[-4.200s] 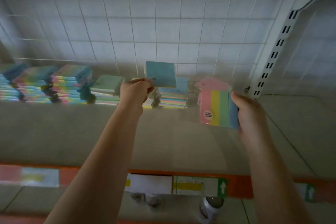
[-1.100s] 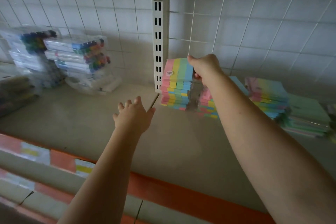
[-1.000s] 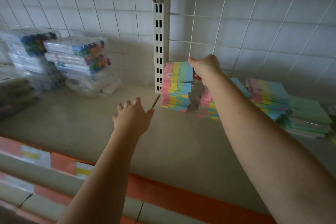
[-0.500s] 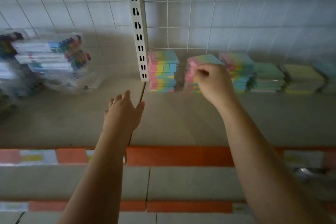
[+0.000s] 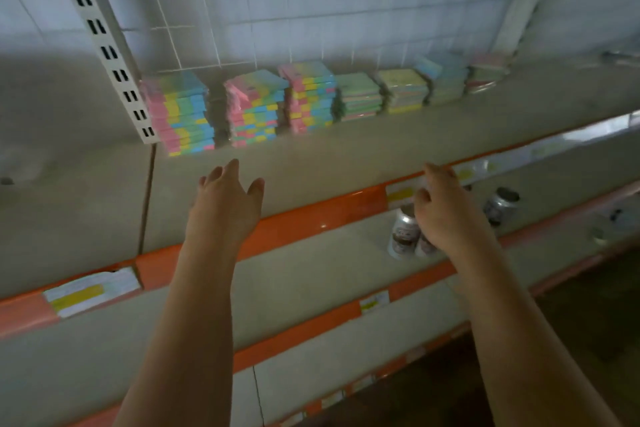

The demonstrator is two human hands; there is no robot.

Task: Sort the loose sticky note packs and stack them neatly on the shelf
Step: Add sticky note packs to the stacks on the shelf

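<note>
Seven stacks of sticky note packs [image 5: 311,97] stand in a row along the back of the shelf [image 5: 381,146], running from the slotted upright [image 5: 104,45] at 10 o'clock across to 1 o'clock; the three at the left are striped pink, yellow, green and blue, the rest plainer pastels. Both hands hold nothing: the left hand [image 5: 227,204] hovers with fingers spread wide over the shelf's front, well short of the stacks, and the right hand [image 5: 446,208] hangs with fingers loosely curled over the orange edge strip [image 5: 311,215] at 3 o'clock. The packs look light, flat and stiff enough to lift whole; any wrapping could be slick, though the blur hides it. A pinch across two opposite edges, thumb on top, should suit, as tall stacks likely topple if nudged sideways. Small cans [image 5: 403,232] stand on the lower shelf beneath the right hand
</note>
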